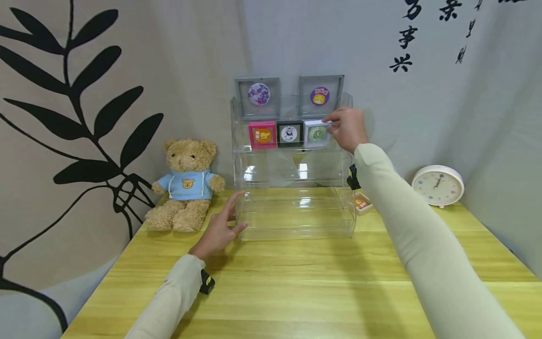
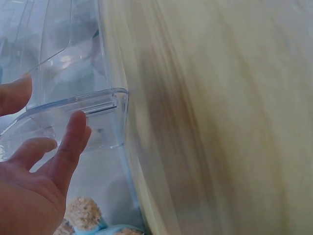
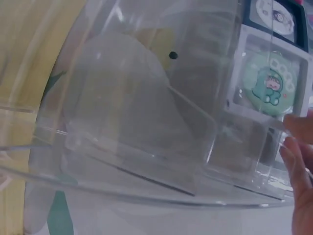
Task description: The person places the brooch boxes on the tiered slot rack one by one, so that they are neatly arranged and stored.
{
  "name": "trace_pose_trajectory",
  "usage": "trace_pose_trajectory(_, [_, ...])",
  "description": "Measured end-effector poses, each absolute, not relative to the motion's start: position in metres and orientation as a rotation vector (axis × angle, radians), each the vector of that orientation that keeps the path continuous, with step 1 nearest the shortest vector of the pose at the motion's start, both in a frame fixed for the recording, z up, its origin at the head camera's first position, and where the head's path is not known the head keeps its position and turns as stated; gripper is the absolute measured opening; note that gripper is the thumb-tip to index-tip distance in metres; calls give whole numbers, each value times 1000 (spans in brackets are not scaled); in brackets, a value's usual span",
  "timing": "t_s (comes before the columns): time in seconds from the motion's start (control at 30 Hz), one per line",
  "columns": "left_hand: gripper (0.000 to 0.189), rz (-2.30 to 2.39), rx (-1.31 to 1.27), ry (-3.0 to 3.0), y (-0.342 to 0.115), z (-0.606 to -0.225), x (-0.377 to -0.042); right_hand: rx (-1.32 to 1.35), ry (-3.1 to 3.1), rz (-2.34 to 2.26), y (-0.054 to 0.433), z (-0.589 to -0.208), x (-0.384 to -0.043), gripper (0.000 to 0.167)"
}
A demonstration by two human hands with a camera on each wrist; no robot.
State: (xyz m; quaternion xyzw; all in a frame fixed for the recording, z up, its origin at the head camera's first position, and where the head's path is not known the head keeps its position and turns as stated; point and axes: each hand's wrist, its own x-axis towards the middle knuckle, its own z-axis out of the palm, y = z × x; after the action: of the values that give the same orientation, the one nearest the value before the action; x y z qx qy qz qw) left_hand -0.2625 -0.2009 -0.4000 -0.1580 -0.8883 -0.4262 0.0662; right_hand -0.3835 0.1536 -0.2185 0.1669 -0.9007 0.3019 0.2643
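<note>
A clear tiered acrylic display rack (image 1: 294, 231) stands on the table. My right hand (image 1: 349, 129) pinches the right edge of a white square frame (image 1: 316, 133) with a green round badge inside, on the second tier from the top. To its left, side by side, sit a black frame (image 1: 290, 134) and a pink frame (image 1: 262, 135), each with a round badge. In the left wrist view, my left hand (image 2: 39, 181) has its fingers spread beside the rack's lower corner; whether they touch it I cannot tell.
Two larger grey frames (image 1: 257, 98) with badges stand on the top tier. A teddy bear (image 1: 186, 183) in a blue hoodie sits left of the rack. Right of it lie a small wooden-coloured frame (image 1: 362, 202), partly hidden by my sleeve, and a round white clock (image 1: 438, 185).
</note>
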Motion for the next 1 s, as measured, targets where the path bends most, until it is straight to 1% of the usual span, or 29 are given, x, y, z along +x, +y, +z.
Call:
trace_pose_trajectory(0.2, [93,-1270,-470,-2675,-202,-401,-263,488,-2497,692,155,-221,-379,40])
trace_pose_trajectory(0.3, [93,-1268,-465,-2669,-202,-400,-264,485,-2481,673,160,-222,-373,42])
trace_pose_trajectory(0.4, [92,-1278,-475,-2668,-202,-400,-264,484,-2397,677,170,-224,-365,35])
trace_pose_trajectory(0.53, [91,-1270,-476,-2670,-202,-400,-263,486,-2207,699,189,-236,-362,18])
trace_pose_trajectory(0.57, [91,-1267,-468,-2669,-203,-400,-263,479,-2167,704,194,-240,-362,16])
trace_pose_trajectory(0.77, [92,-1308,-463,-2666,-202,-401,-263,390,-2113,742,229,-274,-362,19])
trace_pose_trajectory(1.0, [92,-1296,-478,-2658,-201,-401,-263,273,-2385,834,275,-318,-355,22])
